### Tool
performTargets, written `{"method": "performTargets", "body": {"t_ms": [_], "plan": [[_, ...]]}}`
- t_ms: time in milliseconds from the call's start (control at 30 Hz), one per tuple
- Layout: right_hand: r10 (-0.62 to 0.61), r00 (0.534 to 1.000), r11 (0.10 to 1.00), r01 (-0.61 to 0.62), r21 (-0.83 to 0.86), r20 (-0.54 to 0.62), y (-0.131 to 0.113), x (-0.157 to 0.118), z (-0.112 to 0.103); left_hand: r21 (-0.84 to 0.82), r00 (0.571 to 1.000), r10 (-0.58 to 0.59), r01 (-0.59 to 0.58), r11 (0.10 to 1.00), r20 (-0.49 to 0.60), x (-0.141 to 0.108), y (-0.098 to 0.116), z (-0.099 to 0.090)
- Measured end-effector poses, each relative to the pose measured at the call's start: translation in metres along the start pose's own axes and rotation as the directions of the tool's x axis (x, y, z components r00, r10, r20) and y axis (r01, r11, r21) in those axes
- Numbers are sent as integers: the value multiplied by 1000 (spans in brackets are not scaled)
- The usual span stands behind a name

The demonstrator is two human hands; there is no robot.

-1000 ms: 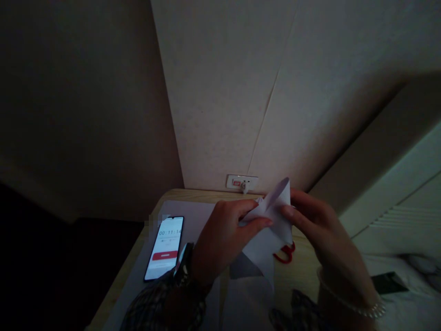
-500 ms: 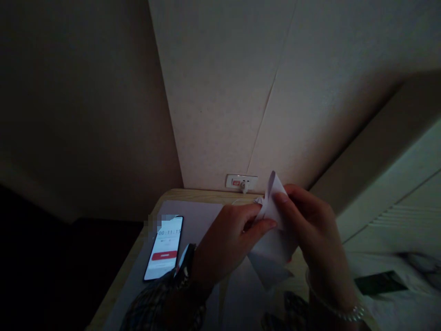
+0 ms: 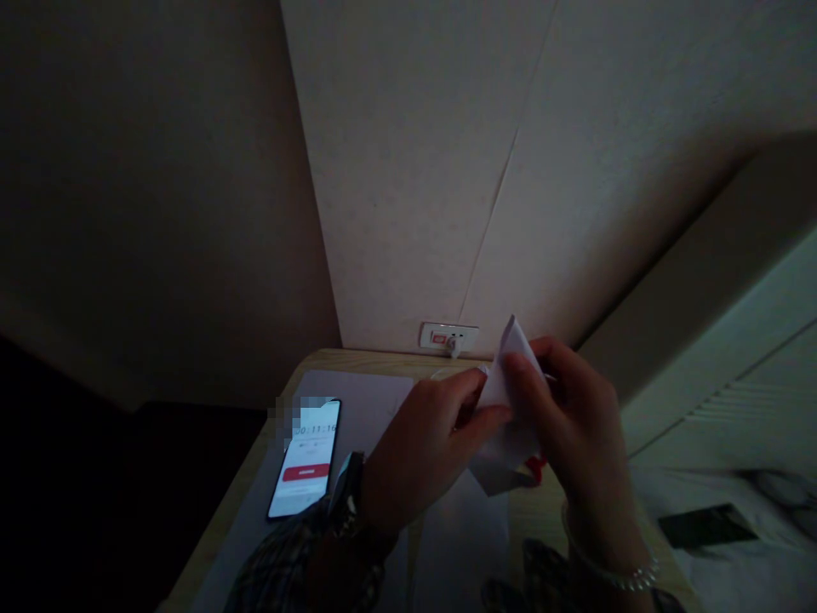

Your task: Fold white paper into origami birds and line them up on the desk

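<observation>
A white folded paper (image 3: 511, 383) is held up between my two hands above the table, its pointed tip facing up. My left hand (image 3: 440, 434) pinches its left side between thumb and fingers. On the right side, my right hand (image 3: 568, 409) grips it, thumb on the near face and fingers behind. The paper's lower part is partly hidden by my hands. Beneath it, a grey-looking paper flap (image 3: 494, 478) and a small red thing (image 3: 536, 470) show; I cannot make out what the red thing is. White sheets (image 3: 459, 545) lie on the table below.
A phone (image 3: 305, 460) with a lit timer screen lies on paper at the left of the wooden table (image 3: 217, 528). A wall socket (image 3: 448, 336) with a plug sits just behind the table. At the lower right, a dark green rectangle (image 3: 707, 526) rests on a pale surface.
The paper's upright tip has shifted slightly right and looks flatter. More of the red thing shows below my right hand. My left hand keeps nearly the same place.
</observation>
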State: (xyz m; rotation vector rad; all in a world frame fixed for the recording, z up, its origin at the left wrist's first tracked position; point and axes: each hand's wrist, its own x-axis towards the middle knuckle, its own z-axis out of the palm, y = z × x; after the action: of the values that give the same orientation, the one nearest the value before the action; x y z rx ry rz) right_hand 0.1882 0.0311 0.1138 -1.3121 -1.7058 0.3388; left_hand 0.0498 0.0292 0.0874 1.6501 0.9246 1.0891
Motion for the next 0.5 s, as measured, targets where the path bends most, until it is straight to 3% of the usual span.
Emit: {"method": "performTargets", "body": {"t_ms": [233,400,500], "plan": [[20,1000,999,-19,45,-12,-4,-2,-1,-239,993,-101,83,967,-64,3,-5,-1],[52,973,989,-82,123,224,1,1,-12,-327,988,-109,68,943,-109,3,-6,-1],[66,955,985,-108,132,289,6,4,-16,-313,983,-120,72,947,-140,3,-5,-1]]}}
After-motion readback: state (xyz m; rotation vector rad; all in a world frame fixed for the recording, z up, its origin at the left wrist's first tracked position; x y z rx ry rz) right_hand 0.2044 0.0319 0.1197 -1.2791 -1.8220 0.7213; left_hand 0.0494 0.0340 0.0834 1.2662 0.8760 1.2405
